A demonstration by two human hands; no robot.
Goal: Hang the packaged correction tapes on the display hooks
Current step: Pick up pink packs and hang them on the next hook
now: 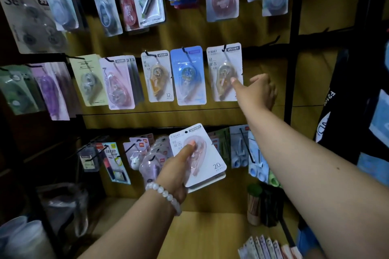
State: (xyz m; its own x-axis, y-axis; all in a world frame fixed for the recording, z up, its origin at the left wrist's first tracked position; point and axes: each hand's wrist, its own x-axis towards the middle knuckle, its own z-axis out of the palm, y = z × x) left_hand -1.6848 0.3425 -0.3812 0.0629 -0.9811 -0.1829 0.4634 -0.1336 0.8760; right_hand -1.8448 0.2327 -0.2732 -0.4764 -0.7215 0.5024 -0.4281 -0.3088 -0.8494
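Steady the hung card (224, 71) with the thumb-touching, loosely spread right hand (259, 92), then lift the stack of packaged correction tapes (199, 154), gripped by the left hand (176, 169), holes toward that hook (224, 48).

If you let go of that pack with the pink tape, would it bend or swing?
The pink tape pack probably stays flat: its card looks stiff in the left hand. It seems light, held by a few fingers. On a hook it would likely swing, like the hanging pack the right hand touches.
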